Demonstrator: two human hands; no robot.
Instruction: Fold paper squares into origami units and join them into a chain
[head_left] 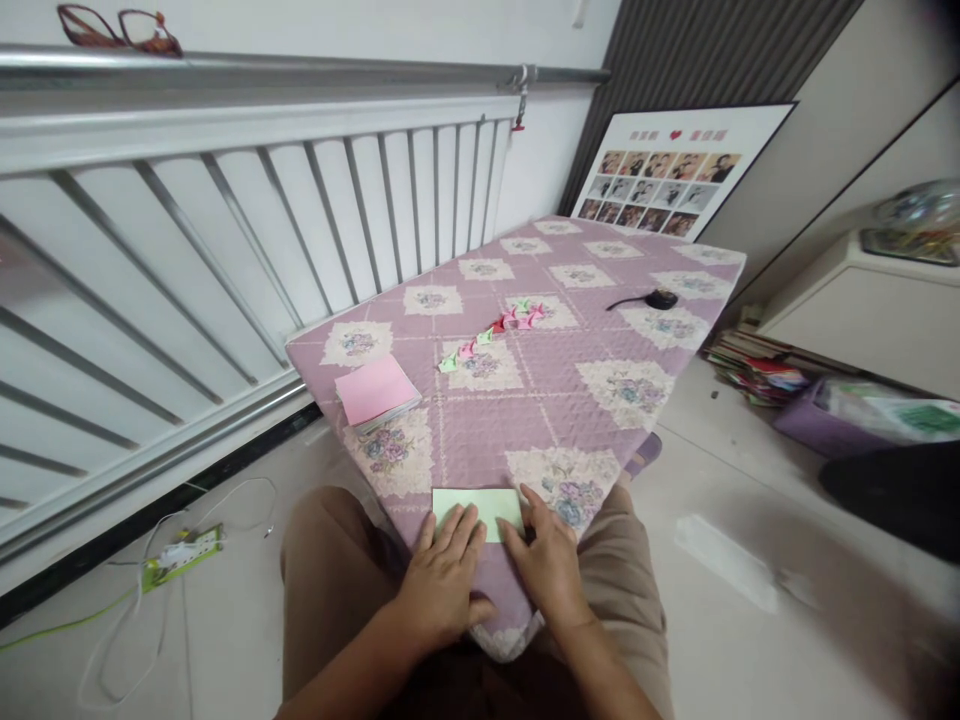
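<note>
A pale green sheet of paper (480, 499), a rectangle that looks folded, lies flat at the near corner of the table. Over its left part rests my left hand (444, 572), fingers stretched out and pressed on the paper. My right hand (550, 556) is at the paper's right end, with the thumb on the sheet and the fingers apart along its edge. Farther left sits a stack of square paper (377, 388), pink on top. Small folded paper pieces (486, 337) in green, pink and red lie in a slanting row beyond the hands.
A purple flowered cloth covers the table (491, 440). A black object with a cord (660, 299) lies at its right side. On the left stands a white radiator (315, 220); a power strip (182, 558) with cables is on the floor. A photo board (682, 175) leans behind the table.
</note>
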